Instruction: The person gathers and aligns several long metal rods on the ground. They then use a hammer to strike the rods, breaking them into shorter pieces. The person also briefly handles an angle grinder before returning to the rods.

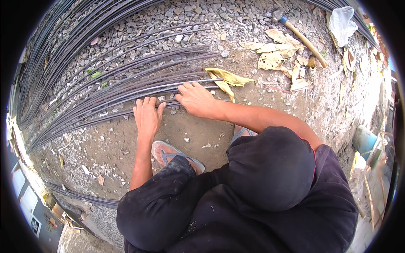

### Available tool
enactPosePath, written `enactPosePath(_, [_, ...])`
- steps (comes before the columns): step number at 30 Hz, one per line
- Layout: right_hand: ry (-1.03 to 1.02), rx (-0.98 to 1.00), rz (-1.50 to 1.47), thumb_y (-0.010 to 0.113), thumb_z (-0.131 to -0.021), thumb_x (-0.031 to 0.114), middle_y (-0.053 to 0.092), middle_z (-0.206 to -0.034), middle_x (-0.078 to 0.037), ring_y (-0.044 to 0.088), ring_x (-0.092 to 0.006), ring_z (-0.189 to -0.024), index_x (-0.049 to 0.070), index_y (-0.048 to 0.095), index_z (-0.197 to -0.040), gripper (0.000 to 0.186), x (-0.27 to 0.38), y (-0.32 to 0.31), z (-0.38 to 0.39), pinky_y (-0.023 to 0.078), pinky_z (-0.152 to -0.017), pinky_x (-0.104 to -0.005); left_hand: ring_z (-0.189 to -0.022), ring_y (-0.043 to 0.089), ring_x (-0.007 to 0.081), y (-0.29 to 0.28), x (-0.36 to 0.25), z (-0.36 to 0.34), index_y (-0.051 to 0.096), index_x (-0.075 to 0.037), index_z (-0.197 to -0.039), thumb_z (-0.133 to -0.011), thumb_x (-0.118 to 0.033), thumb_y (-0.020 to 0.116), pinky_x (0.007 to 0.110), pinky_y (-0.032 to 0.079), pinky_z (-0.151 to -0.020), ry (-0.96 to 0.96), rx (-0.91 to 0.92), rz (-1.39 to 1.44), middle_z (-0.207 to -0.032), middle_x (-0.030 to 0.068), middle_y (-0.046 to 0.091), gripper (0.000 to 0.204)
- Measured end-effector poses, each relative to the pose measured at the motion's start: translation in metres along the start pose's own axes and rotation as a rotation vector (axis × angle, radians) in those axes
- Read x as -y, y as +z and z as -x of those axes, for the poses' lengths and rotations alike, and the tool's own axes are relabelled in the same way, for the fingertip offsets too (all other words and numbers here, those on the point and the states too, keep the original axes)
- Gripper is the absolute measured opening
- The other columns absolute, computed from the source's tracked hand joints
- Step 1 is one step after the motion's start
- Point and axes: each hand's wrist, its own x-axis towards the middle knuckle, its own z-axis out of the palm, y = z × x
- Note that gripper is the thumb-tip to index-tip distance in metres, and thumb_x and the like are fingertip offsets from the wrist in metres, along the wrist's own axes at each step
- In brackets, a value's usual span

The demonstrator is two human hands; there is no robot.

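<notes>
Long, thin steel rods point(166, 87) lie in a loose fan on the ground before me, their ends toward the right. My left hand point(147, 114) is curled over the nearer rods, thumb to the right. A little to its right and farther away, my right hand point(196, 100) bends its fingers down over rods close to their ends. A short stretch of rod shows between the two hands. The undersides of my fingers are hidden, so how many rods each hand holds cannot be made out. A yellow leaf point(233, 77) lies beside the rod ends.
More rods point(63, 38) sweep across the gravel point(168, 17) at the far left. A hammer point(306, 44) with a wooden handle lies at the far right, near dry leaves point(272, 59) and a clear plastic bag point(341, 26). My sandalled foot point(168, 152) stands just behind the rods.
</notes>
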Motion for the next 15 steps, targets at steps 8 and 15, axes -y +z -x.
enactPosePath(8, [0.13, 0.506, -0.676, 0.057, -0.098, 0.019, 0.074, -0.087, -0.017, 0.075, -0.0269, -0.084, -0.002, 0.07, -0.099, 0.024, -0.028, -0.062, -0.054, 0.058, -0.074, -0.0428, -0.086, 0.062, 0.0354, -0.039, 0.019, -0.018, 0.064, 0.001, -0.087, -0.09, -0.034, 0.077, 0.045, 0.048, -0.078, -0.05, 0.071, 0.483, -0.083, 0.0179, 0.067, 0.037])
enactPosePath(15, [0.189, 0.557, -0.875, 0.05, -0.106, 0.031, 0.069, -0.079, -0.019, 0.071, -0.0324, -0.076, -0.005, 0.067, -0.096, 0.041, 0.018, -0.07, -0.063, 0.055, -0.074, -0.0462, -0.077, 0.061, 0.0326, -0.062, 0.029, -0.006, 0.07, 0.003, -0.085, -0.095, -0.027, 0.071, 0.045, 0.046, -0.072, -0.065, 0.069, 0.569, -0.077, 0.0157, 0.066, 0.032])
